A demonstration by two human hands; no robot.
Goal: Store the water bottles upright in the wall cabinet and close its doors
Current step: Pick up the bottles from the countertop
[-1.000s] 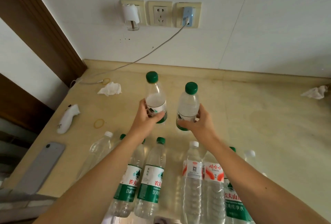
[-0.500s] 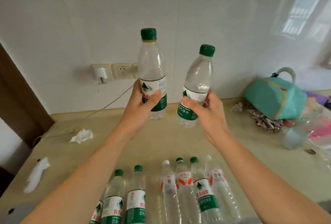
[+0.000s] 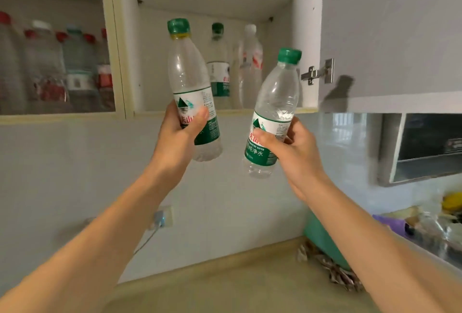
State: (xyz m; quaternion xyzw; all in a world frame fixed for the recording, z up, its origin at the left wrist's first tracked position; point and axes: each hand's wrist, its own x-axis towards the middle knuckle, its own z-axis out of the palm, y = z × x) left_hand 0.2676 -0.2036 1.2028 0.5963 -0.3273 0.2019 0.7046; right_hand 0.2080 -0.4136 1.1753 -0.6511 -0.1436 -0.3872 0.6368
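My left hand (image 3: 181, 135) grips a clear green-capped water bottle (image 3: 187, 72) around its label, held nearly upright in front of the wall cabinet (image 3: 305, 37). My right hand (image 3: 290, 147) holds a second green-capped bottle (image 3: 277, 97), tilted slightly right, just below the cabinet's bottom edge. The cabinet's middle bay stands open, its right door (image 3: 390, 30) swung outward. Inside, at the back, stand a green-labelled bottle (image 3: 219, 62) and a white-capped red-labelled bottle (image 3: 251, 62).
Behind the glass door (image 3: 57, 45) on the left stand several red-capped and white-capped bottles. A door hinge (image 3: 317, 72) sticks out at the right side of the open bay. A teal bag (image 3: 322, 245) and clutter lie on the counter (image 3: 225, 282) at right; a range hood (image 3: 425, 147) hangs beyond.
Both hands have lifted their bottles from the counter up toward the cabinet. My view has tilted up, so the open cabinet shows and the lying bottles have left the frame.
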